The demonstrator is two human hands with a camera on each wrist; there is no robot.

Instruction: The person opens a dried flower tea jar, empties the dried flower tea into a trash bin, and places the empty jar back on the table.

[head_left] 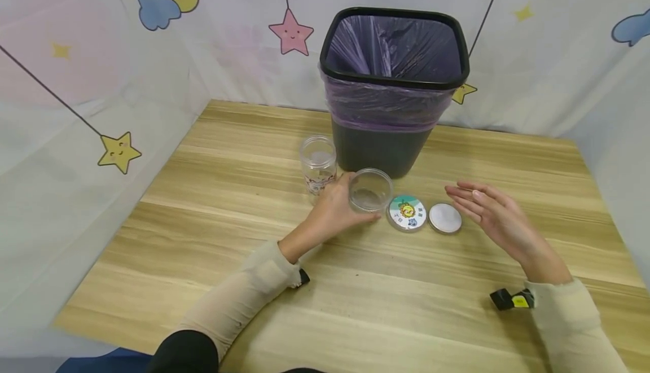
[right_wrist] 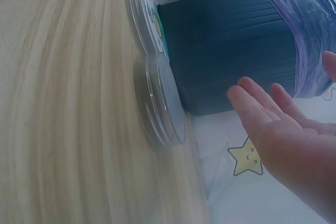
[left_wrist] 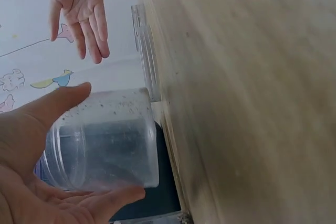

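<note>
My left hand (head_left: 331, 208) holds a clear plastic jar (head_left: 370, 192) without a lid, thumb and fingers spread round its sides. Dark specks show on the jar's wall (left_wrist: 105, 108) in the left wrist view. A second clear jar (head_left: 318, 158), with printing low on its side, stands just beyond that hand. To the right of the held jar lie two round lids: one with a colourful cartoon label (head_left: 407, 213), the other plain white (head_left: 445, 218). Over the table, right of the white lid, my right hand (head_left: 495, 218) is raised with its fingers straight and nothing in it.
A dark waste bin (head_left: 381, 150) lined with a purple bag (head_left: 386, 105) stands at the back of the wooden table (head_left: 228, 192), close behind the jars and lids. White fabric with printed stars and clouds hangs behind the table and along its left side.
</note>
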